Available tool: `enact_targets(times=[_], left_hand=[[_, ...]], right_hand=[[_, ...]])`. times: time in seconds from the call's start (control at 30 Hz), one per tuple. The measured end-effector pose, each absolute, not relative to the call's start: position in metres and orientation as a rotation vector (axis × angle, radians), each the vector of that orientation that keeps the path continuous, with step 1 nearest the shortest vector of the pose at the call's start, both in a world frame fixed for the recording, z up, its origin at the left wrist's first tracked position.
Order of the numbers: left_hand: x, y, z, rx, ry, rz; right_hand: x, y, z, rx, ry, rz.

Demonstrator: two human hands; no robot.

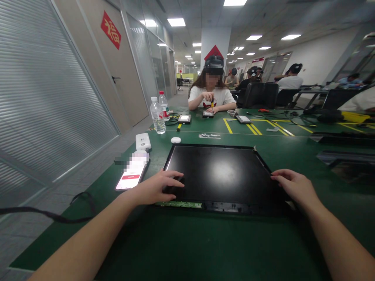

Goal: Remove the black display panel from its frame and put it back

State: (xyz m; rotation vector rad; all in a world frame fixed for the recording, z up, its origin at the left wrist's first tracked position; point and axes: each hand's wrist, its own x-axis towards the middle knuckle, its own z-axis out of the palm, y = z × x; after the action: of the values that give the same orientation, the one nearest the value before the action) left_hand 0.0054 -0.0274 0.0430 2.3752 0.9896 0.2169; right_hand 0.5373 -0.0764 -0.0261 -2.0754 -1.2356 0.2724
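A black monitor screen panel (199, 168) lies face up on the green table in front of me, with a bright reflection on its surface. Along its near edge a green circuit board strip (181, 204) and a dark strip show. My left hand (161, 186) rests over the panel's left edge, fingers spread and apart. At the right edge, my right hand (294, 185) has thumb and forefinger pinched together on the panel's rim; exactly what lies between the fingertips is too small to see.
Left of the panel lie a lit phone (131, 175), a white power bank (143, 141) and a white earbud case (175, 140). Two bottles (158, 117) stand behind them. Opposite, a person (212, 89) holds a screwdriver (212, 105) over a hard drive (208, 114). Dark panels (348, 164) lie right.
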Motion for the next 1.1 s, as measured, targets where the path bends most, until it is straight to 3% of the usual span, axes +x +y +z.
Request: enact_targets(times=[0.4, 0.83, 1.1], left_hand=[[0.007, -0.028, 0.042, 2.35, 0.917, 0.228], [0.001, -0.006, 0.016, 2.418, 1.665, 0.421], [0.001, 0.001, 0.007, 2.392, 1.648, 0.438]], right_hand=[[0.543, -0.076, -0.028, -2.106, -1.271, 0.231], [0.537, -0.078, -0.014, -2.144, -1.245, 0.336], [0.543, -0.075, -0.027, -2.092, -1.25, 0.299]])
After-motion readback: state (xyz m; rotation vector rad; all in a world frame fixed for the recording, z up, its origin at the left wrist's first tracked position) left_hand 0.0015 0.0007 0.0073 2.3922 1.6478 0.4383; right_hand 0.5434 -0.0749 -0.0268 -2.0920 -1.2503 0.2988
